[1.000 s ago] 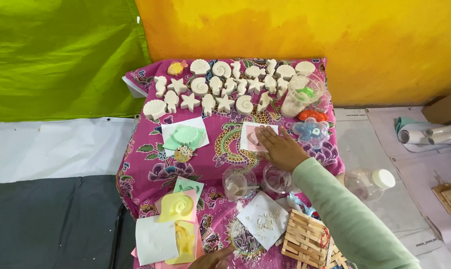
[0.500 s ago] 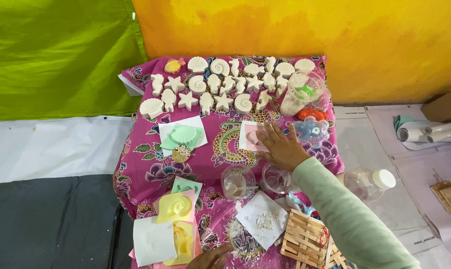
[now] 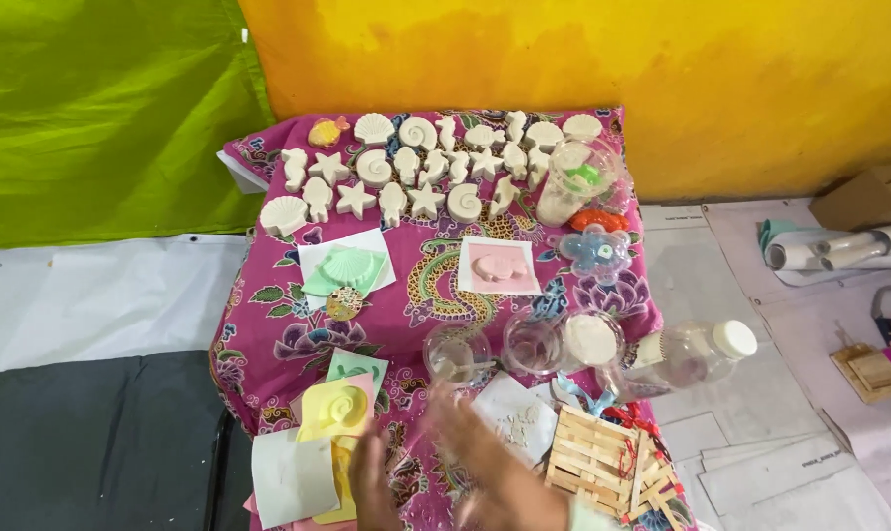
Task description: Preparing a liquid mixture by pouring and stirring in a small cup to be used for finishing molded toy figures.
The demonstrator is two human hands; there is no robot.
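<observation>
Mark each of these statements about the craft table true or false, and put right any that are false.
1. The pink shell cast lies on a white card. True.
2. The person's right hand rests on that pink cast. False: it is near the bottom edge, blurred, apart from it.
3. The white plaster shapes stand in rows at the far side of the cloth. True.
4. The plastic bottle stands upright. False: it lies on its side.

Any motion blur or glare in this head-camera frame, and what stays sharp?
Head view: both hands at the bottom edge are motion-blurred, the right hand most, the left hand less; the white plaster shell and star casts on the pink floral cloth are sharp; light is even, with no strong glare.
</observation>
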